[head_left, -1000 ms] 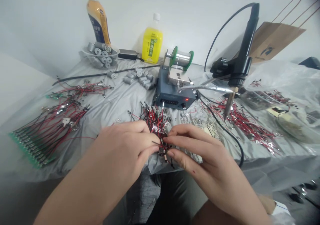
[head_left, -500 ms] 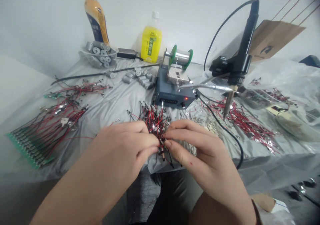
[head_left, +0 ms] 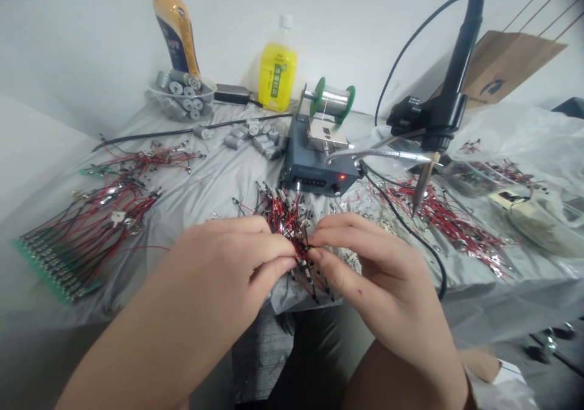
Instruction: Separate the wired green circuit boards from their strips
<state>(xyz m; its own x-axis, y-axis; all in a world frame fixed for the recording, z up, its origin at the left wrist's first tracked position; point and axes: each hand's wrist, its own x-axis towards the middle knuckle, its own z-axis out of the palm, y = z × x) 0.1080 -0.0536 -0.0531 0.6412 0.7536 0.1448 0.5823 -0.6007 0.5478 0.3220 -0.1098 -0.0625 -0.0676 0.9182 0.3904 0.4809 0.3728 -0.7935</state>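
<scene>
On the left of the worktop (head_left: 214,179) lies a green circuit-board strip (head_left: 50,267) trailing red and black leads. Closer in, the left hand (head_left: 228,264) has thumb and forefinger pressed together, pinching into the near edge of the tangle of red-wired parts (head_left: 285,218) — its fingertips (head_left: 285,258) meet the wires from the left. The tangle sits at the worktop's front edge, straight ahead of both hands, and runs away from the person towards the soldering station (head_left: 314,166). The right hand (head_left: 374,264) comes in from the other side, thumb and forefinger closed on one small part with a short lead; what exactly it is I cannot tell. Both hands sit equally near, almost touching across the pinched piece. Further right, the soldering iron (head_left: 449,103) hangs tip-down in its holder — well apart.
</scene>
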